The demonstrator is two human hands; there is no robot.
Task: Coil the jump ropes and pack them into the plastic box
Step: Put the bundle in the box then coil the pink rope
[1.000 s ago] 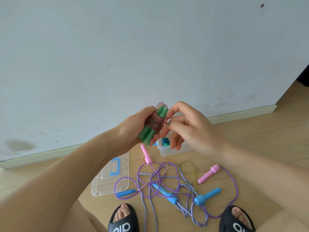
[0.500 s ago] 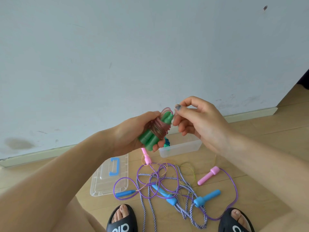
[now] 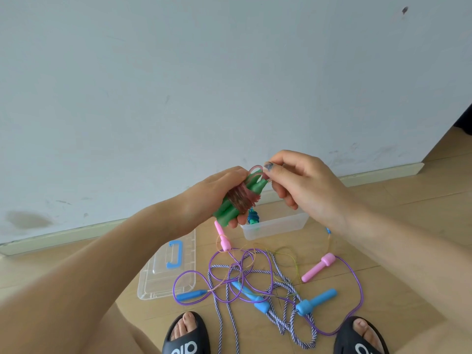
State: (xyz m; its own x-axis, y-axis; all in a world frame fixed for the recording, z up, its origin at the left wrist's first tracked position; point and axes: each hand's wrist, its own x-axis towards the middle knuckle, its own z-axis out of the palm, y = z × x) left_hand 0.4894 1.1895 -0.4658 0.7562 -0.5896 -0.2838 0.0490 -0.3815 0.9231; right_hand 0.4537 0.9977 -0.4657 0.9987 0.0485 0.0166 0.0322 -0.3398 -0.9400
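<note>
Rope in hand: green-handled jump rope with translucent pink cord (image 3: pixel 240 198), handles side by side, cord wound round their middle; held above the floor, over the box's near-left corner.
Left hand (image 3: pixel 212 198): fingers wrapped round the bundle, gripping handles and windings together.
Right hand (image 3: pixel 301 180): fingers pinching the last pink loop at the bundle's upper end; judged to be tucking or securing the tail.
Box: clear rectangular plastic box (image 3: pixel 275 227) on the floor, just below and beyond both hands; one coiled blue-and-teal rope (image 3: pixel 253 217) already lies inside.
Progress: one rope packed, one nearly coiled, several not yet started.
Remaining: loose ropes on the floor below the hands, namely a purple cord with pink handles (image 3: pixel 318 267), a blue-and-white braided rope with blue handles (image 3: pixel 315 301), and a thin yellowish cord; exact count cannot be told.
Obstruction: these cords cross and loop over one another; judged to need untangling before coiling.
Lid: clear plastic lid with blue handle (image 3: pixel 169 270), flat on the floor below the left hand, off the box.
Surroundings: pale wall, wooden floor, two black slippers at the lower edge.
</note>
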